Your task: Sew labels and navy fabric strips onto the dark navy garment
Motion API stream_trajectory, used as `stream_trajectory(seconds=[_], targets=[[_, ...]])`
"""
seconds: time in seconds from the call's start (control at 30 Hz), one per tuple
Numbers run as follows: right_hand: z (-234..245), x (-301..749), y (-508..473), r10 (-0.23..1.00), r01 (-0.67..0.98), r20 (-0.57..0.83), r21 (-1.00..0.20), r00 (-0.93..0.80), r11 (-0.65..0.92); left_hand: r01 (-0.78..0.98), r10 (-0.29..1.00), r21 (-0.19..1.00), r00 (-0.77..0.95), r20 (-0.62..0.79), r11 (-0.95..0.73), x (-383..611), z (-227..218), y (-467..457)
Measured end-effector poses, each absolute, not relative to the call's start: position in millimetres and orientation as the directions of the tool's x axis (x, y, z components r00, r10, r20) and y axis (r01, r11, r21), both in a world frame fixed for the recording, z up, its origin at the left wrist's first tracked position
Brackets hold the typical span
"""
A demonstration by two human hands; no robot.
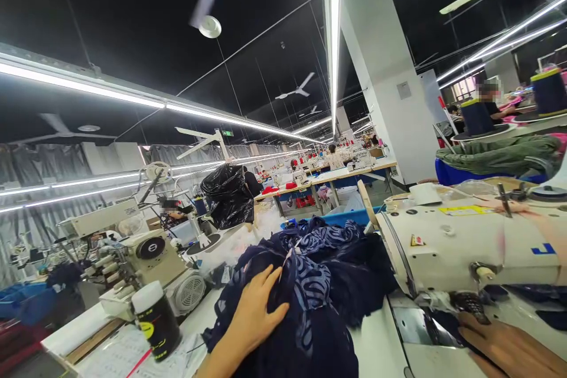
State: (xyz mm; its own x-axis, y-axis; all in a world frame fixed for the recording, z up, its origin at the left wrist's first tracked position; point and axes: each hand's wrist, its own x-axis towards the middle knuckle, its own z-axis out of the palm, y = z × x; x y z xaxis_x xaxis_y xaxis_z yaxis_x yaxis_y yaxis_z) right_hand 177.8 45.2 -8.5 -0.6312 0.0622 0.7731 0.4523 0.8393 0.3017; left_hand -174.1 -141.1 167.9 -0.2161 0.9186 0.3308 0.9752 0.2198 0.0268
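A heap of navy fabric (372,271) with blue patterned parts (313,280) lies on the work surface ahead. My left hand (254,313) rests on this heap with thumb and fingers spread. At the lower right, my right hand (505,339) is beside the needle area of a white sewing machine (447,248). Its fingers are closed on a dark piece of navy fabric (446,323) at the machine's metal plate (414,326). The fingertips are partly hidden by the fabric and the machine's parts.
A dark bottle with a white cap (148,295) stands on papers at the left, near another sewing machine (153,251). Beyond the heap are a blue bin edge (341,217) and a black plastic bag (228,195). Thread cones (476,117) and a co-worker (491,103) are at the right.
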Motion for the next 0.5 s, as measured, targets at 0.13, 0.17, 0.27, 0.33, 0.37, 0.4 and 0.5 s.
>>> stream_trajectory(seconds=[0.13,0.17,0.27,0.33,0.37,0.4,0.5], targets=[[-22.9,179.6,55.0,0.169,0.462,0.732,0.218,-0.660,0.860,0.978,0.936,0.197,-0.128,0.328,0.065,-189.4,151.5,-156.8],[-25.0,180.1,56.4,0.198,0.460,0.700,0.208,-0.687,0.863,0.976,0.934,0.214,-0.109,0.341,0.035,-186.8,148.4,-156.6],[-19.6,180.4,50.9,0.306,0.474,0.561,0.180,-0.769,0.862,0.975,0.924,0.219,-0.070,0.377,-0.016,-171.1,147.4,-147.2],[-6.6,177.6,36.8,0.405,0.537,0.489,0.164,-0.772,0.827,0.979,0.896,0.202,-0.105,0.432,0.018,-160.5,154.5,-136.8],[1.7,174.4,26.9,0.445,0.565,0.466,0.153,-0.764,0.811,0.978,0.878,0.205,-0.130,0.461,0.037,-155.5,159.7,-130.8],[10.7,169.7,15.5,0.472,0.583,0.454,0.138,-0.755,0.800,0.976,0.865,0.213,-0.142,0.481,0.042,-150.2,165.3,-124.4],[35.4,142.1,-20.8,0.496,0.515,0.330,-0.035,-0.803,0.856,0.968,0.892,0.250,-0.083,0.444,-0.034,-125.3,174.6,-101.1]])
